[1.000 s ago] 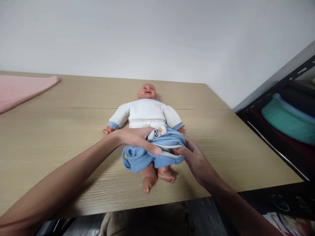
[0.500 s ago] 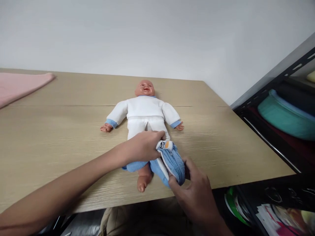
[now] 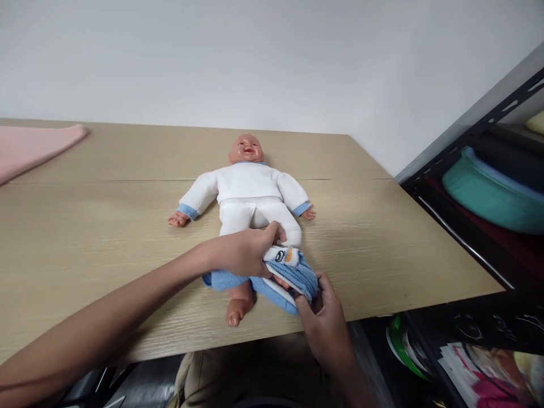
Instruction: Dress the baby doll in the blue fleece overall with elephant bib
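Note:
A baby doll (image 3: 249, 181) in white clothes with blue sleeve cuffs lies on its back, feet toward me. Bunched around its lower legs is a blue plush garment (image 3: 304, 277) with a white patch showing an eye and an orange shape; whether it is one piece cannot be made out. My left hand (image 3: 250, 249) is closed on the white-patched edge, beside the doll's leg. At the lower right side, my right hand (image 3: 325, 309) pinches the garment's opening, thumb in front. A bit of the doll's skin shows inside that opening. The other bare foot (image 3: 238, 309) sticks out below the blue fabric.
The doll lies near the front edge of a wooden table (image 3: 127, 226). A pink cloth (image 3: 34, 147) lies at the far left. To the right stands a black shelf with a teal bin (image 3: 488, 187). Papers (image 3: 463, 368) and a green-rimmed item (image 3: 403, 345) sit below it.
The garment's opening has shifted slightly left and up around the doll's foot, with both hands still holding it. More of the doll's skin shows inside. The whole view has shifted a little.

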`<state>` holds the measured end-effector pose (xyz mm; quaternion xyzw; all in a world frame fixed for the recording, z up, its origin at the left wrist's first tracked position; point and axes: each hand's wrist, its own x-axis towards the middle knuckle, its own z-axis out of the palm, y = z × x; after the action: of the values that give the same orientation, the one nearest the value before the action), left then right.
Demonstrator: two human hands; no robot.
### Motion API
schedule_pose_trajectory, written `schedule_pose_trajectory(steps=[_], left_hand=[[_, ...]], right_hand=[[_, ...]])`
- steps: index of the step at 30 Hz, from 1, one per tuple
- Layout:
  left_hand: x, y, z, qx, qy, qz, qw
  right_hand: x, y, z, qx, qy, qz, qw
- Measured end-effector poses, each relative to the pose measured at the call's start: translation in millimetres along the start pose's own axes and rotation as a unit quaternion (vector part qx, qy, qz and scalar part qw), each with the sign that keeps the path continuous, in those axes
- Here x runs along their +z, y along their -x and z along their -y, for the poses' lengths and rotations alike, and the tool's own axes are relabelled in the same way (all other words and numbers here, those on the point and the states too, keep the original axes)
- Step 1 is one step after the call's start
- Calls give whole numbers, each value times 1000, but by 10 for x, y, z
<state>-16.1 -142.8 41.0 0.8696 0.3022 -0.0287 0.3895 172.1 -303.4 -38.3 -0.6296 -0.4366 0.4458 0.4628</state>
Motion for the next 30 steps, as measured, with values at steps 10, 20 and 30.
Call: schedule_pose_trajectory(steps=[10,20,30], left_hand=[[-180,22,94,31,61,-3,998],[-319,9,263,100,86,0,991],[-357,162,208,58,-2,-9,998]], right_hand=[[-32,-252,-43,-108,-84,-6,991],[-494,-915,321,-147,76,227,960],[-647,-1189,613,-163,126,382,901]])
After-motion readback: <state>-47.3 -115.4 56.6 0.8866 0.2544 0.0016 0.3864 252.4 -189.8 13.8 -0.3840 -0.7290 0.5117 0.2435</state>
